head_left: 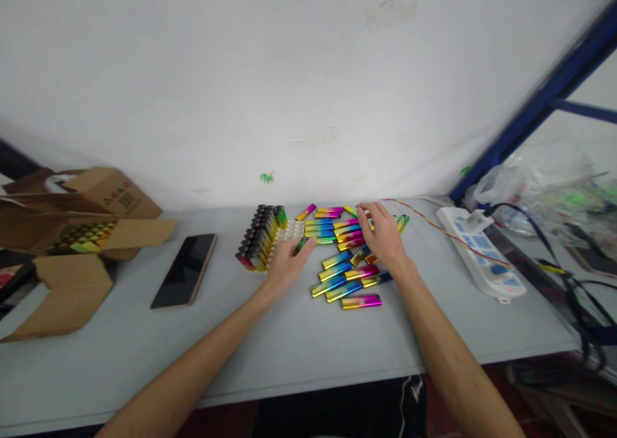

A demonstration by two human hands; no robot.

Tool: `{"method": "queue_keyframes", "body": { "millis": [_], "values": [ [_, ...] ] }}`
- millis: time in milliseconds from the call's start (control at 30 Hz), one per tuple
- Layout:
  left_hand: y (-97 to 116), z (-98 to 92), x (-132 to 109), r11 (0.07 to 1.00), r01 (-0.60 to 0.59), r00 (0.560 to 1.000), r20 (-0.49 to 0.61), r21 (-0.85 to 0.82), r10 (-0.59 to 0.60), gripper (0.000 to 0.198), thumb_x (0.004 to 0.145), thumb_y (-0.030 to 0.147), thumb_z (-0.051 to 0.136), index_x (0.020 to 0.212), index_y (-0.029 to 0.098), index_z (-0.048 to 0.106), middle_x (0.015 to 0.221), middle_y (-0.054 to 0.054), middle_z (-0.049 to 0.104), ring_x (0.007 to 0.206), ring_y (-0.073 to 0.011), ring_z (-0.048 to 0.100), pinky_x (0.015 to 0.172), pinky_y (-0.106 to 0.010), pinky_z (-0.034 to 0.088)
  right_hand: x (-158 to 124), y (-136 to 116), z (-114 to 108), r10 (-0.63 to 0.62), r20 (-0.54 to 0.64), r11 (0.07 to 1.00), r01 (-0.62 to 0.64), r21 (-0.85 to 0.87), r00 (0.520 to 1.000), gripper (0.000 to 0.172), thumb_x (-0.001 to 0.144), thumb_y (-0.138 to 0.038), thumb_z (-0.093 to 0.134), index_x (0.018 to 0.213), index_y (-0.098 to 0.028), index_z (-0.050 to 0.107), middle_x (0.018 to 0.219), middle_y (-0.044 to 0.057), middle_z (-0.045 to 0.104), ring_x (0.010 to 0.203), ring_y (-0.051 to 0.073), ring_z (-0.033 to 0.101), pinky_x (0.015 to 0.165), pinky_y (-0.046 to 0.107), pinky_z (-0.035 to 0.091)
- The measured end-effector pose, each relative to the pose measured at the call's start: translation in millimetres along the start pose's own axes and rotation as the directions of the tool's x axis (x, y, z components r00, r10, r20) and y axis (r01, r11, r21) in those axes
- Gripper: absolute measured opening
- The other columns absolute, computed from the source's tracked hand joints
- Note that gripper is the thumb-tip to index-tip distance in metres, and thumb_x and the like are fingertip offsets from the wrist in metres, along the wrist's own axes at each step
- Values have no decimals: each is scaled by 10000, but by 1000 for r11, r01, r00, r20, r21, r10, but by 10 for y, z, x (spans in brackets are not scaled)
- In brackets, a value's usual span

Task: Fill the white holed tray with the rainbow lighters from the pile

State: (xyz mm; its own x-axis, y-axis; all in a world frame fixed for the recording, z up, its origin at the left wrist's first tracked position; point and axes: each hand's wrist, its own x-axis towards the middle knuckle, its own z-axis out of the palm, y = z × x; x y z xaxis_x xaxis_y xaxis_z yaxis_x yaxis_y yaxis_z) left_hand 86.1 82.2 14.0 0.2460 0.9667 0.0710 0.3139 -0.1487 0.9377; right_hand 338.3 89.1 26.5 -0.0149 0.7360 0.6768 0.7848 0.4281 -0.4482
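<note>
My left hand (286,264) is closed, thumb and fingers pinching a small dark-green lighter (299,245) at the right side of a white tray (289,232) with rows of holes. Upright lighters (260,237) with black tops and yellow or red bodies fill the tray's left part; one green-topped lighter (281,215) stands at the back. My right hand (383,235) reaches over the loose lighters, its fingers bent and apart, with nothing visible between them. Several shiny lighters (343,290) in blue-yellow and pink-yellow lie flat between and in front of my hands.
Left of the tray lies a black phone (186,271). Beyond it, an open cardboard box (72,296) holds several more yellow and dark pieces. A white power strip (482,251) with a plug and a red-yellow wire (443,229) is at the right. A white wall (308,103) rises behind the table.
</note>
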Motion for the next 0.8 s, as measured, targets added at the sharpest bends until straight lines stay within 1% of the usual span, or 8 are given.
{"method": "queue_keyframes", "body": {
  "millis": [100,200,300,400,467,600,700,800],
  "values": [
    [-8,-4,-8,999,-21,998,-65,48,25,502,902,608,513,600,237,359,543,53,346,493,-105,329,465,-258,232,-2,-21,9,-11,13,1000,11,2,1000,305,1111,-387,430,1135,-203,672,1073,118,715,967,258,683,918,418,542],
    [6,-8,-13,999,2,994,-108,40,3,436,884,546,501,598,234,396,538,50,375,490,-109,346,466,-255,245,-13,-52,36,-21,38,1000,21,13,999,303,1112,-387,433,1154,-205,672,1096,120,717,989,262,687,930,425,542],
    [18,0,-12,999,34,992,-121,15,-32,387,872,504,506,609,228,439,538,49,404,483,-108,363,460,-245,263,-23,-86,64,-17,61,1000,16,18,998,309,1111,-394,435,1151,-205,676,1102,120,716,975,261,691,922,424,547],
    [20,14,-8,999,43,990,-134,-11,-44,401,888,527,510,630,226,445,540,52,408,467,-102,362,444,-232,266,-26,-116,79,-11,93,1000,10,21,996,310,1111,-390,435,1148,-201,678,1089,116,712,931,253,692,903,420,554],
    [28,22,-7,995,56,991,-117,-85,-66,449,891,585,538,640,226,436,538,58,397,451,-92,351,426,-221,256,-26,-132,82,-21,117,1000,19,20,993,305,1112,-378,432,1153,-199,677,1087,118,712,969,264,693,922,427,549],
    [108,6,-9,947,112,993,-11,-302,-121,571,866,704,599,630,217,415,545,59,403,424,-68,361,389,-192,233,-32,-155,99,-30,153,999,25,37,988,276,1109,-345,439,1176,-201,665,1114,124,709,1010,273,689,953,436,540],
    [261,-64,-7,897,134,991,70,-421,-115,592,836,741,657,685,207,453,573,68,428,400,-51,345,358,-174,227,-44,-178,128,-41,180,998,31,57,983,234,1101,-318,461,1164,-205,655,1116,120,698,1003,269,684,944,432,542],
    [485,-198,-3,863,93,994,97,-496,-52,566,836,715,706,759,219,443,584,94,398,400,-47,321,341,-157,245,-54,-205,174,-85,223,995,69,78,971,152,1074,-293,521,1095,-206,644,1099,117,677,1002,272,671,914,429,550]
  ]
}}
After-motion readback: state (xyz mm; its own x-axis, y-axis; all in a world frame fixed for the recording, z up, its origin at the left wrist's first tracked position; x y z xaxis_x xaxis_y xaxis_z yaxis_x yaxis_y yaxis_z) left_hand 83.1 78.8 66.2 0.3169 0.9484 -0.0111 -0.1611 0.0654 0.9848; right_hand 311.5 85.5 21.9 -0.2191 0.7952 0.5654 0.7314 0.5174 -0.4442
